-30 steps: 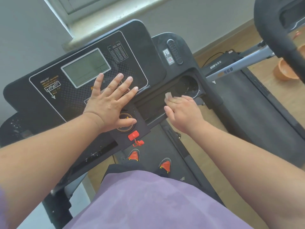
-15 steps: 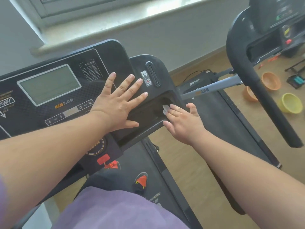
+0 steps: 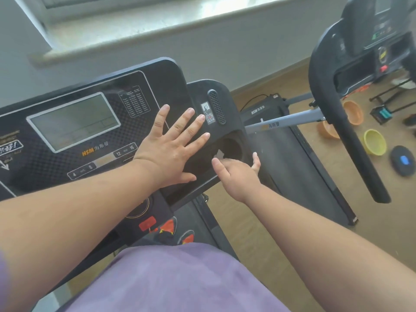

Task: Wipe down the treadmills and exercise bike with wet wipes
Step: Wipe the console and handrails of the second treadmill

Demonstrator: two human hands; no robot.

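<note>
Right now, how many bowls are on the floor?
3: one orange bowl beside the second treadmill's handrail, another orange bowl partly hidden behind it, one yellow bowl nearer. More may be hidden.

Glossy black plastic console (image 3: 157,82), wood floor (image 3: 297,70)

Purple short-sleeve top (image 3: 171,280), forearms bare, no watch or rings; dark trousers, black shoes (image 3: 167,228) with orange-red patches.

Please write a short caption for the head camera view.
Left hand flat on treadmill console; right hand wipes cup holder with wet wipe.
</note>
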